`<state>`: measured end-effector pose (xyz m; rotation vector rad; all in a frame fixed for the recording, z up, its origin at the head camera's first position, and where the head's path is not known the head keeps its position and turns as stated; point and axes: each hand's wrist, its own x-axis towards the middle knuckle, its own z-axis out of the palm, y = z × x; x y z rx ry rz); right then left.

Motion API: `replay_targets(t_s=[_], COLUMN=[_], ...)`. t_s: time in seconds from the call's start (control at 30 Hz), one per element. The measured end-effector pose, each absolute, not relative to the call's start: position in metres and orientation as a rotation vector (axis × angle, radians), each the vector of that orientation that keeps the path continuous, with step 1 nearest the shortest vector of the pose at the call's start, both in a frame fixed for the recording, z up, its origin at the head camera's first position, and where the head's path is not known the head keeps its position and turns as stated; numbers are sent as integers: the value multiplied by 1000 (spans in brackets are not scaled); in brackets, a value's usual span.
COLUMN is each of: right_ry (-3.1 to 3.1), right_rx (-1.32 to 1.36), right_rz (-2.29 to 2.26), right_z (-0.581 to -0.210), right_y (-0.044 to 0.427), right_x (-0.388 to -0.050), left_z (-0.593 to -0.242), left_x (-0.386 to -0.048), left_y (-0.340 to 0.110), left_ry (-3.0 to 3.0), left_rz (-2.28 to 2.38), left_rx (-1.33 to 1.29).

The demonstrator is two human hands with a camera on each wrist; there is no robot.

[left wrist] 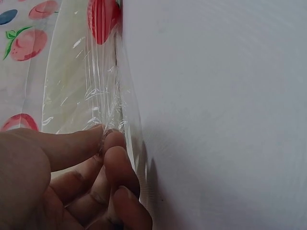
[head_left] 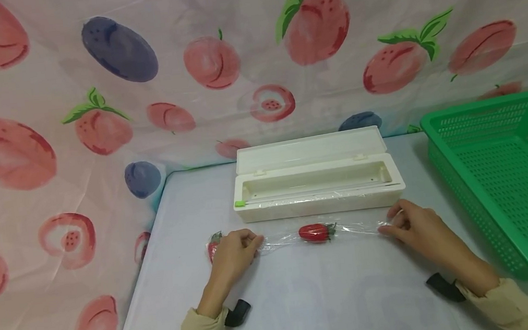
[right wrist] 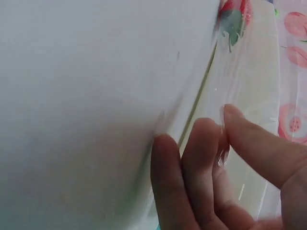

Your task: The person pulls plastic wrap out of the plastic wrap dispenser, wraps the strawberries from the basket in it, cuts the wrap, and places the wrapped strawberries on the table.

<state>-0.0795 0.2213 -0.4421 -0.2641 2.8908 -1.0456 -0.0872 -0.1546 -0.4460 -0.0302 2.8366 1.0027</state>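
A red strawberry [head_left: 316,233] with green leaves lies wrapped in clear plastic film [head_left: 280,240], whose ends stretch out to both sides. My left hand [head_left: 235,254] pinches the film's left end between thumb and fingertips; the gathered strands show in the left wrist view. At the other end, my right hand [head_left: 417,227] pinches the film between thumb and index finger. Another strawberry [head_left: 212,249], also in film, is partly hidden behind the left hand. Just behind the stretched film stands a white film dispenser box [head_left: 319,205] with its lid raised.
On the right sits a green perforated basket [head_left: 484,198], close to the right forearm. The dispenser carries a small green slider [head_left: 239,204] on its front rail. A fruit-printed cloth [head_left: 221,111] hangs behind and left of the white tabletop [head_left: 327,295].
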Motion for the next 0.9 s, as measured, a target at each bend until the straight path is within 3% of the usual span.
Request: replay_targets(t_s=[0.2,0.9], right_ry=[2806,2917], right_rx=[-138,-280], right_rz=[-1049,-1004], right_z=[-442,-443], right_y=[223,228], right_x=[-80,-82], left_z=[-446,-445], left_x=[-87,-89], left_y=[-154,-158], left_ry=[2839,2822], left_rz=[1008,1010], left_rx=[-13,-11])
